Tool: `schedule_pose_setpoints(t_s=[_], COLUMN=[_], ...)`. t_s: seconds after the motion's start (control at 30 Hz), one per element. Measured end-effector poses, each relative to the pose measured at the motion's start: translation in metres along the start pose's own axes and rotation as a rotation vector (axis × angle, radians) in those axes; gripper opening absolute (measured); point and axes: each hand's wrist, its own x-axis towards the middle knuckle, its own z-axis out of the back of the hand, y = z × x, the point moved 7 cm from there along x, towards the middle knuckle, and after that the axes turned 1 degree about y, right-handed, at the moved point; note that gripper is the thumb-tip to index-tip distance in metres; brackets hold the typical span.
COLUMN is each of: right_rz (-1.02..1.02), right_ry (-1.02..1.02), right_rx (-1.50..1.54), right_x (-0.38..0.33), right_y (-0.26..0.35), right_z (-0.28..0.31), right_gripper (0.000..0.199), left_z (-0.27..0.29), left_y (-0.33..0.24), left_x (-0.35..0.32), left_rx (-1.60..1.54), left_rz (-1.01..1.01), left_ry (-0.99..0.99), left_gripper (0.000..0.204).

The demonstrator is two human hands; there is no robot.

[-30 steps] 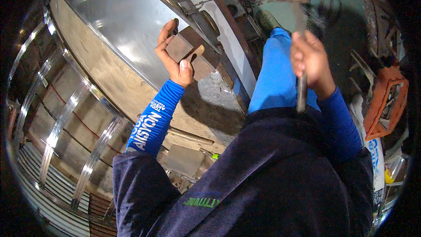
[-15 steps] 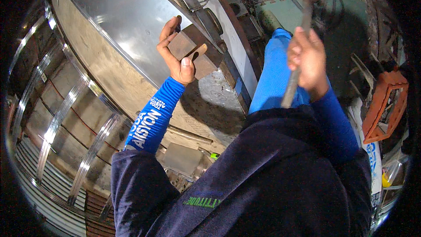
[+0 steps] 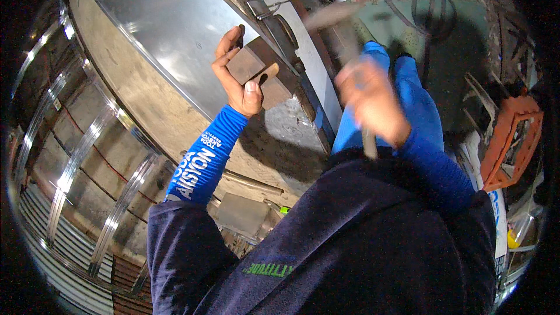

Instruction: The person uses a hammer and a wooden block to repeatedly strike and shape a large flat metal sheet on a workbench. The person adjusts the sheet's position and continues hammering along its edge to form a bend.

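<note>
While right grip (image 3: 376,105) clenches hammer (image 3: 332,17), left grip (image 3: 239,97) spans block (image 3: 245,66).

Orange frame (image 3: 500,139), grey corrugated sheet (image 3: 69,265).

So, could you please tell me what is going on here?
A person's left hand holds a brown, square-cornered block beside a shiny, flat silver metal sheet. The right hand, which looks blurred, grips a greyish-brown, long-handled hammer. The hammer's blurred head points away from the person's body and is apart from the block.
</note>
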Motion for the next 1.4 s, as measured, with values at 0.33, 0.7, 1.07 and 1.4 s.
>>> schedule_pose_setpoints(t_s=[0.33, 0.7, 1.07, 1.4], right_rz=[-0.145, -0.121, -0.158, -0.298], right_ry=[-0.229, -0.233, -0.058, 0.148], right_rx=[0.481, 0.578, 0.601, 0.191], right_x=[0.017, 0.024, 0.031, 0.016], right_y=[0.022, 0.022, 0.027, 0.026], right_z=[0.043, 0.038, 0.035, -0.01], right_gripper=[0.017, 0.022, 0.027, 0.017], left_z=[0.004, 0.003, 0.006, 0.005], left_y=[0.006, 0.005, 0.006, 0.005], left_x=[-0.007, -0.007, -0.008, -0.01], left_rx=[0.012, -0.003, 0.029, 0.024], left_rz=[0.019, 0.028, 0.027, 0.024], left_ry=[-0.013, -0.016, -0.007, -0.009], left_gripper=[0.059, 0.058, 0.058, 0.059])
